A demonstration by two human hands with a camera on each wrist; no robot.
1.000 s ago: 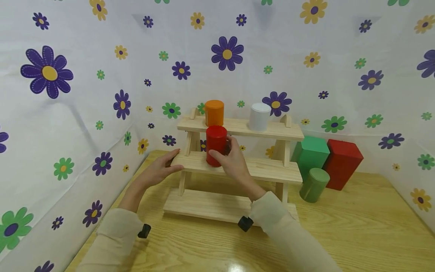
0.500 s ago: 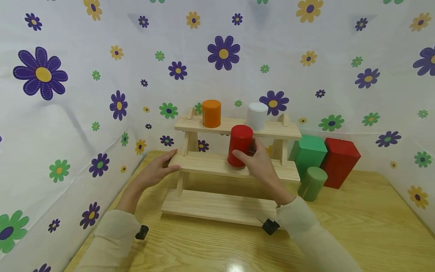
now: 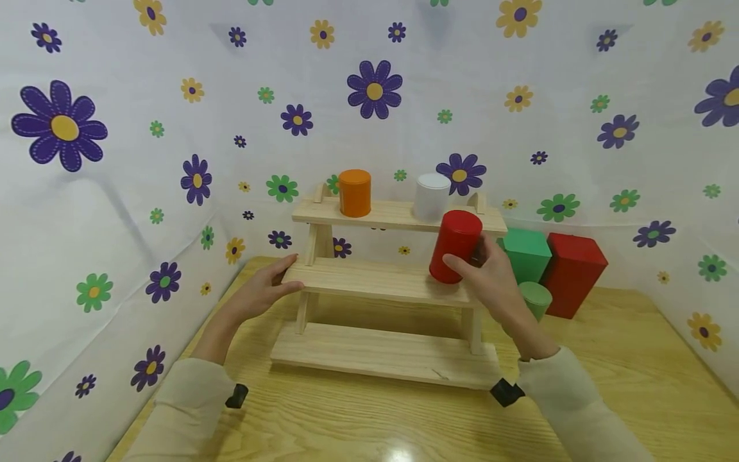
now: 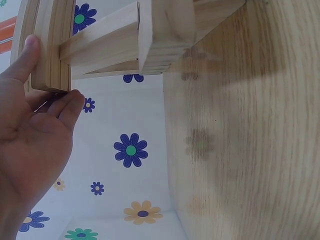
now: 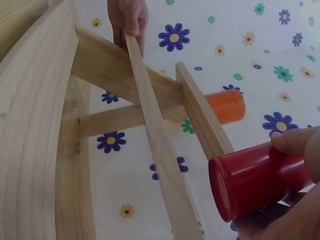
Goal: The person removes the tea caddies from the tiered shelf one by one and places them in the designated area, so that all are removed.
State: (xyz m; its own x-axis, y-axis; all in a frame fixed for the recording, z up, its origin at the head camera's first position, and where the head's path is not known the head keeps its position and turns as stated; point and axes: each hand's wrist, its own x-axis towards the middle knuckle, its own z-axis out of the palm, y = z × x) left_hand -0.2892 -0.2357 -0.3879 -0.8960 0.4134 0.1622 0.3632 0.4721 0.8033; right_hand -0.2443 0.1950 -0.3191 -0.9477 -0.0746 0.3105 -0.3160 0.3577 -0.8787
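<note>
My right hand [image 3: 493,282] holds a red cylindrical canister [image 3: 455,247] with thumb and fingers around its side. The canister leans slightly at the right part of the middle tier of a three-tier wooden shelf [image 3: 358,279]. In the right wrist view the bottom of the canister [image 5: 250,180] is exposed beside the planks. My left hand [image 3: 262,292] grips the left end of the middle tier, and in the left wrist view its thumb and fingers lie on either side of the plank end [image 4: 52,55]. An orange canister [image 3: 355,194] and a white canister [image 3: 430,199] stand on the top tier.
Right of the shelf stand a green box [image 3: 525,253] and a red box [image 3: 574,273], with a green canister [image 3: 537,298] partly hidden behind my right hand. The wooden table [image 3: 323,417] meets flower-patterned walls [image 3: 260,64] at the back and sides.
My right hand has carried the red canister rightward along the middle tier, from below the orange canister to past the white one. My left hand stays at the shelf's left end.
</note>
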